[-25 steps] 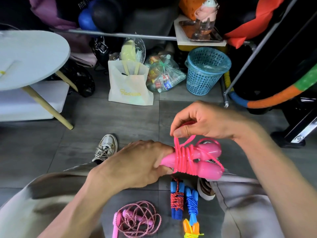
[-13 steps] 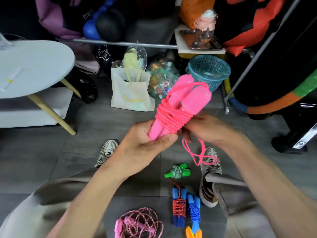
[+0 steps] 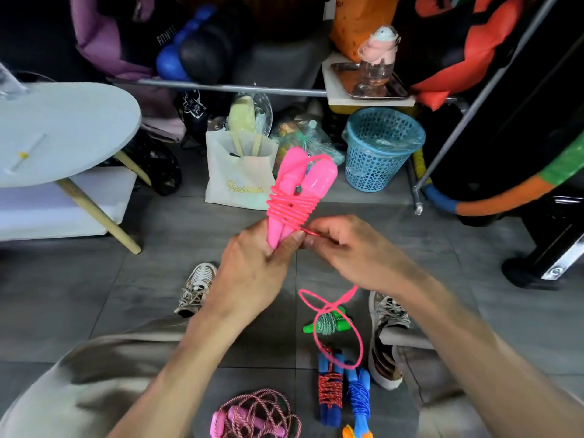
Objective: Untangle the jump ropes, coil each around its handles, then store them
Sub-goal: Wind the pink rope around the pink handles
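The white paper bag [image 3: 235,178] on the floor carried gold cursive lettering, seemingly "Fashion", though the handles hid part of it. Behind the bag, a dark garment [image 3: 166,36] read "FITNESS". In front of the bag, the left hand [image 3: 252,273] gripped the lower ends of the two pink handles [image 3: 300,181], which stood upright with their tops overlapping the bag's right edge. Pink rope [image 3: 289,208] was coiled round them just above that hand. The right hand [image 3: 347,248], just right of the left, pinched the rope's loose end, whose loops [image 3: 335,324] hung below, nearer than the bag. Under them on the floor lay a green jump rope [image 3: 327,324] and blue ones [image 3: 344,393], bundled.
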The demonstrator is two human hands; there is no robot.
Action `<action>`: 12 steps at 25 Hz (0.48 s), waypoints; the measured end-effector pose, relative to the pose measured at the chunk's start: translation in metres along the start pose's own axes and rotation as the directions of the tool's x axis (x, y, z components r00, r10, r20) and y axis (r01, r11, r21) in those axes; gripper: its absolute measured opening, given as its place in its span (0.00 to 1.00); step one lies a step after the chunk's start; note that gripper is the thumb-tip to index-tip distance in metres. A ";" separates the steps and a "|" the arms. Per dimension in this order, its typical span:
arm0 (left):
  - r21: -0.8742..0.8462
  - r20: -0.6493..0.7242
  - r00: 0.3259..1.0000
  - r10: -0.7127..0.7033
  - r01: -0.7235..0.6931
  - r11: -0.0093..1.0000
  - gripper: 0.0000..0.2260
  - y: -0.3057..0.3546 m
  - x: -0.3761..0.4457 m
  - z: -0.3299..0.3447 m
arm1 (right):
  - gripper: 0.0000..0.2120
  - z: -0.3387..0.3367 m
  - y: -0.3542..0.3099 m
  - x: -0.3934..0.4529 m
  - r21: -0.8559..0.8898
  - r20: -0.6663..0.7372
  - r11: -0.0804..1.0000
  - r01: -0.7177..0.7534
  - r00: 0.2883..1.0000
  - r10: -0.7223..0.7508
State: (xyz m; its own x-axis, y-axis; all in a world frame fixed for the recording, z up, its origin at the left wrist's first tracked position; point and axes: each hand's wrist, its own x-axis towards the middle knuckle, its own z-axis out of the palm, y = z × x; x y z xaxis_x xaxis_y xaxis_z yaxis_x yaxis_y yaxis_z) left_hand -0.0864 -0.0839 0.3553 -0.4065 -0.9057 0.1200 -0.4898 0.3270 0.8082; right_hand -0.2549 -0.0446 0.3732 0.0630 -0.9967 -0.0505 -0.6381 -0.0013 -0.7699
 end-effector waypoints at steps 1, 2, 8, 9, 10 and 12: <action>-0.020 0.023 1.000 0.007 -0.006 1.000 0.09 0.002 -0.001 0.001 | 0.13 0.000 -0.001 -0.002 -0.013 0.008 1.000 -0.009 1.000 0.009; -0.076 0.072 0.997 0.007 -0.001 0.997 0.10 0.005 -0.001 0.002 | 0.12 -0.001 0.000 -0.004 -0.015 0.020 1.000 -0.026 0.999 0.026; -0.302 0.229 0.973 0.019 0.052 0.952 0.14 0.010 -0.002 0.001 | 0.12 -0.014 0.001 -0.015 0.154 0.118 0.975 -0.161 0.983 0.144; -0.256 0.175 0.984 0.034 0.012 0.967 0.15 0.009 -0.002 0.004 | 0.14 -0.012 -0.001 -0.016 0.127 0.138 0.977 -0.170 0.979 0.152; -0.211 0.128 0.991 0.040 -0.012 0.977 0.16 0.008 -0.004 0.007 | 0.15 -0.009 -0.004 -0.018 0.077 0.156 0.981 -0.180 0.974 0.166; -0.149 0.072 0.997 0.029 -0.018 0.989 0.15 0.007 -0.006 0.012 | 0.13 -0.004 -0.010 -0.021 -0.029 0.190 0.980 -0.196 0.962 0.198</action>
State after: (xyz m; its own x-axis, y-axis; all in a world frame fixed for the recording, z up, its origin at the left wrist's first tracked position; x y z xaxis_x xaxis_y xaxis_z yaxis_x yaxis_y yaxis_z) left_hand -0.0965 -0.0734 0.3534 -0.4750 -0.8741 0.1016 -0.3619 0.2994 0.8828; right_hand -0.2526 -0.0237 0.3844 0.0800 -0.9436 -0.3213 -0.6601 0.1914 -0.7264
